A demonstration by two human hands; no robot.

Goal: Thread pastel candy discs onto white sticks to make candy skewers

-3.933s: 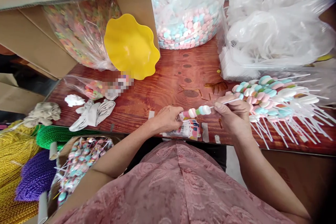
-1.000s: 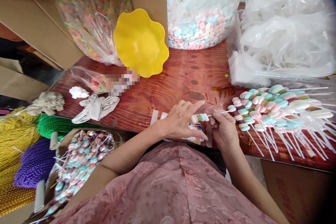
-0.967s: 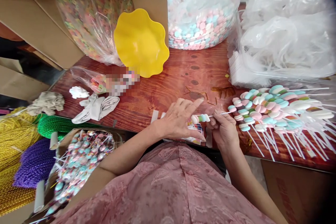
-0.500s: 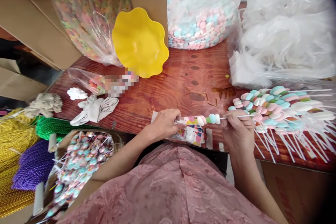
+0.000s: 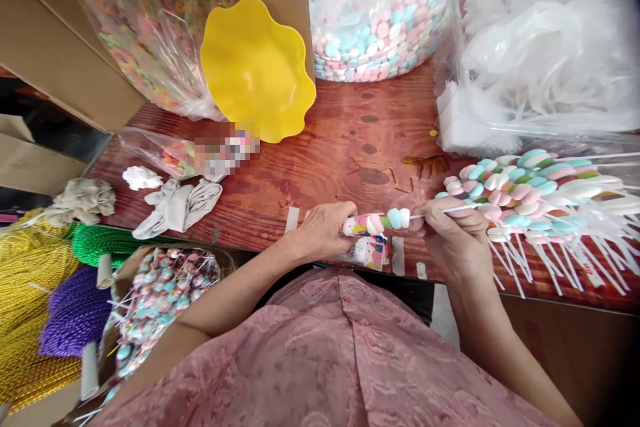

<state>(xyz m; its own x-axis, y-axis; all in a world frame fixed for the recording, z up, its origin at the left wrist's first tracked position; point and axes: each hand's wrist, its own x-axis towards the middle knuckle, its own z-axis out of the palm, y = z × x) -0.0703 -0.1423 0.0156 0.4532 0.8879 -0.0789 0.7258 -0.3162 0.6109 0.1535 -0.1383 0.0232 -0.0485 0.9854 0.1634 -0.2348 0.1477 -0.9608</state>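
Observation:
My left hand (image 5: 326, 230) is closed on a small clear bag (image 5: 356, 225) with a colourful print, held just above the table's front edge. My right hand (image 5: 459, 235) pinches the white stick of a marshmallow skewer (image 5: 397, 218), whose pink, green, blue and white pieces point left. Its pink end is at the printed bag; how far inside it reaches, I cannot tell. Below the skewer lie more printed bags (image 5: 371, 252). Beside my right hand is a heap of marshmallow skewers (image 5: 525, 197), sticks toward me.
A yellow scalloped bowl (image 5: 257, 73) leans at the back, near a large bag of marshmallows (image 5: 375, 40) and a bag of ring-shaped sweets (image 5: 150, 33). Clear plastic bags (image 5: 540, 67) fill the back right. A box of wrapped skewers (image 5: 165, 293) stands low at left, by shiny cords (image 5: 75, 313).
The skewer has moved left, its pink end closer to my left hand. My left hand has lifted the printed bag slightly off the others. The whole view has shifted a little.

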